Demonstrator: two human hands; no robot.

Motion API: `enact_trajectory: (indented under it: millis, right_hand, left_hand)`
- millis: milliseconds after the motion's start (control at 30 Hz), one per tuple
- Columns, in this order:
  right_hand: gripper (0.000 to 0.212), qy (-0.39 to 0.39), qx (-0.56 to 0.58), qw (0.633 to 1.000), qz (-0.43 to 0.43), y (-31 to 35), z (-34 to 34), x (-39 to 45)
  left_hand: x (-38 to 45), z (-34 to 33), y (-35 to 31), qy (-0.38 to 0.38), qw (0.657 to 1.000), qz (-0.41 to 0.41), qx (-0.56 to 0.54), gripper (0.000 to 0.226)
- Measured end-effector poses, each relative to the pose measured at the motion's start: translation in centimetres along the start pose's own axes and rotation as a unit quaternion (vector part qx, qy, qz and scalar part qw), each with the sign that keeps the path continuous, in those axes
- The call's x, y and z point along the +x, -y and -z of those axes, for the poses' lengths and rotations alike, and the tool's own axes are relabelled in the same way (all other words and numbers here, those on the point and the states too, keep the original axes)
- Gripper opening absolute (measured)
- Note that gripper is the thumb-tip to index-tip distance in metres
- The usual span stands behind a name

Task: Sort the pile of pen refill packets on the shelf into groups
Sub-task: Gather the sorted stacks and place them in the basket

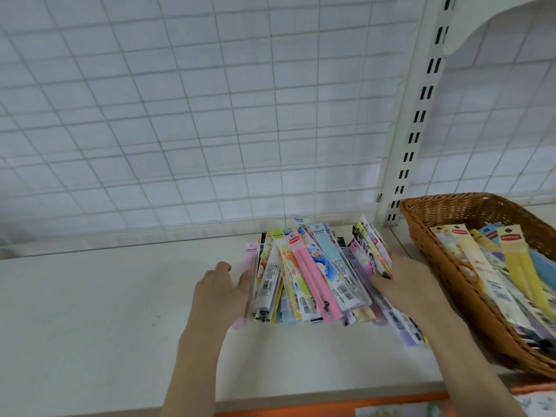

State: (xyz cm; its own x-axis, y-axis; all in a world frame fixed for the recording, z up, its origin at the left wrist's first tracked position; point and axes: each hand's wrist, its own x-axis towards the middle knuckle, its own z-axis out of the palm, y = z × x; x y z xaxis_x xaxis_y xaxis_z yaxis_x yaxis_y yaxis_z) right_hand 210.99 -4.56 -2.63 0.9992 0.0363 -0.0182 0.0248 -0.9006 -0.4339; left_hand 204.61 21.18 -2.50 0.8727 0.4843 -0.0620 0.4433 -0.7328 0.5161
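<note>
Refill packets point(313, 275) in the shelf pile: barcode labels visible on several, digits too small to read; header cards carry small brand print, blurred and illegible. Packets in the wicker basket point(445, 266): red header labels with white lettering, likewise unreadable. No other text, number or sign legible.

The shelf point(105, 311) is a pale, off-white board, a little scuffed, with an orange strip along its front edge. Near the middle, toward the back, lies the pile of pen refill packets point(313, 275), long narrow sleeves in pink, blue, yellow and white, fanned out with their hang tabs pointing to the rear. Just beside the pile, at the right end of the shelf, sits a brown wicker basket point(445, 266) set at an angle, touching the board, with more packets lying inside it
</note>
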Motion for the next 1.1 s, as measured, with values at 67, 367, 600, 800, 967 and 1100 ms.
enact_trajectory:
  millis: [67,367,600,800,967,1100]
  right_hand:
    - [0.015,0.002,-0.007,1.0,-0.008,0.1,0.3,-0.1]
    - [0.014,-0.035,0.042,0.998,0.015,-0.3,1.6,-0.9]
    - [0.034,-0.053,0.086,0.995,0.017,-0.3,1.2,-1.0]
    - [0.045,-0.077,0.088,0.993,0.03,-0.2,0.8,-1.3]
    - [0.037,-0.08,0.072,0.994,0.028,-0.1,0.6,-1.7]
    - [0.041,-0.09,0.063,0.994,0.028,0.0,0.5,-1.8]
  left_hand:
    - [0.2,-0.1,-0.8,0.019,1.0,0.004,0.006,0.051]
    - [1.0,-0.8,-3.3,0.074,0.997,0.032,0.012,0.08]
    - [2.7,-1.4,-4.4,0.142,0.989,0.021,-0.038,0.041]
    - [1.5,-1.6,-5.4,0.122,0.991,0.009,-0.046,0.037]
    - [0.0,-2.5,-5.7,0.011,0.997,0.063,-0.046,0.085]
    - [-0.6,-3.3,-6.4,0.039,0.997,0.065,0.007,0.113]
